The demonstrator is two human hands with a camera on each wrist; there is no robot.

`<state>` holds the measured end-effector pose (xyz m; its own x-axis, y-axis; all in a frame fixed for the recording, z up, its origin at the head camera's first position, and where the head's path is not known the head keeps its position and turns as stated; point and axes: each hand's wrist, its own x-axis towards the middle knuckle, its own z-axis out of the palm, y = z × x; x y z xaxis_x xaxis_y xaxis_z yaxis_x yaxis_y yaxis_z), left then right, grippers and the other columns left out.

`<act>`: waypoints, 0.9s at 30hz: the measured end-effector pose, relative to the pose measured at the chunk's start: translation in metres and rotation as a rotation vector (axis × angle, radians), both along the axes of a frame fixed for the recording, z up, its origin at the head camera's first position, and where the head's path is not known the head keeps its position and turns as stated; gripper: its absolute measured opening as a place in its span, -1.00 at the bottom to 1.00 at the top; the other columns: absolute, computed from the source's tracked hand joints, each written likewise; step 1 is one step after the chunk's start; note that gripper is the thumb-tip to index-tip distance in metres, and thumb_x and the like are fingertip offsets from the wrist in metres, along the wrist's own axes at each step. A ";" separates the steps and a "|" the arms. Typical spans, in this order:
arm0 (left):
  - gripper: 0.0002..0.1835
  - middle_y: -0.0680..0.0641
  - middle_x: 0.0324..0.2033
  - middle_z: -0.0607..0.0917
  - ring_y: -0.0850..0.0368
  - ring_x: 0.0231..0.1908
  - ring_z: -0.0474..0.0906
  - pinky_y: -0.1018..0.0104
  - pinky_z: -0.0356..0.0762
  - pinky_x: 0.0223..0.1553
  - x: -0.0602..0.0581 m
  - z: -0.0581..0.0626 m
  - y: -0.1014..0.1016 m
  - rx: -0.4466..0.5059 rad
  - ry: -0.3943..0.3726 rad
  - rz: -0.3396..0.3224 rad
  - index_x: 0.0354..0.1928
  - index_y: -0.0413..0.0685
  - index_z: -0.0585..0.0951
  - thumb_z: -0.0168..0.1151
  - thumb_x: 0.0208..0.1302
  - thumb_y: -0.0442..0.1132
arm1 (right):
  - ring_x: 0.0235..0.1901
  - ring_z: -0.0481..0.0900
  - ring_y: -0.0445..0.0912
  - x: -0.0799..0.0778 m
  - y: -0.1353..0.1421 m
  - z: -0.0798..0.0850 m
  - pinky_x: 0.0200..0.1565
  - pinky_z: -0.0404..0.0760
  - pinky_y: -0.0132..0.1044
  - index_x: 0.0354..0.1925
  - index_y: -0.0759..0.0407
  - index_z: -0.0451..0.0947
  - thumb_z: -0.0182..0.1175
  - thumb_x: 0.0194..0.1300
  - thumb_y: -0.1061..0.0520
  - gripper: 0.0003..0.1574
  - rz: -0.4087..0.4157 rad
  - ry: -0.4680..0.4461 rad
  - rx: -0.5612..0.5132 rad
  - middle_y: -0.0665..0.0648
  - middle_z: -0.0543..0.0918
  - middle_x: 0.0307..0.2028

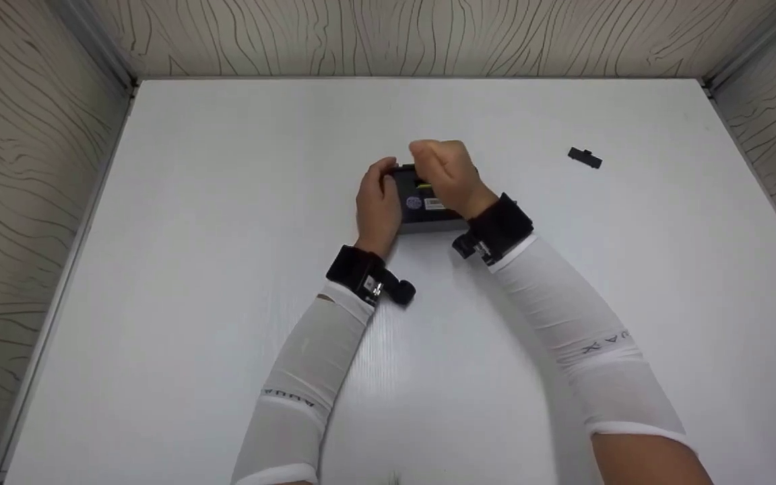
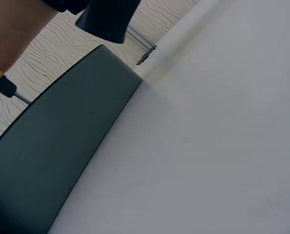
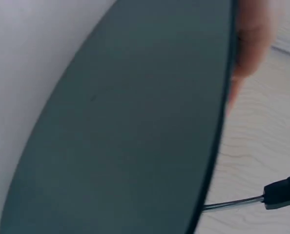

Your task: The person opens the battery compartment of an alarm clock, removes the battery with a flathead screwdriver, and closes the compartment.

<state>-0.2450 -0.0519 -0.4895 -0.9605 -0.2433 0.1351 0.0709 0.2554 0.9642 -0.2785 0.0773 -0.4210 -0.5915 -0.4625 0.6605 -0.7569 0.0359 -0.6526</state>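
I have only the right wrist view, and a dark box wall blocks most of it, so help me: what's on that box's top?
Observer: The head view shows a white label and a round mark on the dark box.
Operator: Which hand has the screwdriver?
Observer: The right hand grips it above the box.
Operator: Any loose part around?
Observer: A small black piece lies on the white table, right of the box.

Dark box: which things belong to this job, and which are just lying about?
In the job: dark box, left hand holding it; yellow-and-black screwdriver, right hand gripping it.
Lying about: small black piece on the white table, perhaps part of the box.
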 end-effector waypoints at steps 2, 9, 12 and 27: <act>-0.63 -0.08 0.17 0.63 0.13 0.22 0.50 0.37 0.38 0.25 -0.001 0.001 0.000 -0.007 0.008 0.008 0.26 -0.15 0.54 -0.11 0.57 -0.31 | -0.68 0.11 -0.24 0.001 -0.002 -0.001 -0.58 0.07 -0.40 -0.66 0.29 0.19 -0.13 0.65 0.04 -0.32 0.053 0.043 0.103 -0.08 0.22 -0.70; -0.63 -0.09 0.20 0.61 0.12 0.24 0.48 0.37 0.36 0.27 -0.001 0.003 0.001 0.001 0.009 -0.006 0.29 -0.15 0.52 -0.12 0.58 -0.32 | -0.67 0.14 -0.25 0.000 0.000 -0.004 -0.58 0.10 -0.42 -0.66 0.29 0.21 -0.13 0.65 -0.09 -0.26 0.011 0.043 0.057 -0.09 0.25 -0.70; -0.62 -0.08 0.21 0.59 0.14 0.26 0.46 0.38 0.32 0.29 0.001 0.003 0.001 0.012 0.003 -0.017 0.30 -0.14 0.50 -0.14 0.59 -0.31 | -0.71 0.14 -0.27 -0.001 0.004 -0.002 -0.61 0.11 -0.44 -0.67 0.34 0.16 -0.14 0.63 0.06 -0.31 -0.059 -0.030 -0.097 -0.15 0.23 -0.71; -0.61 -0.07 0.20 0.59 0.15 0.27 0.44 0.40 0.29 0.31 0.004 0.002 0.002 0.016 0.012 -0.018 0.31 -0.15 0.50 -0.16 0.58 -0.33 | -0.80 -0.02 -0.24 -0.003 0.009 0.003 -0.74 -0.07 -0.42 -0.68 0.32 -0.02 -0.30 0.60 0.19 -0.37 -0.143 -0.254 -0.468 -0.10 0.12 -0.79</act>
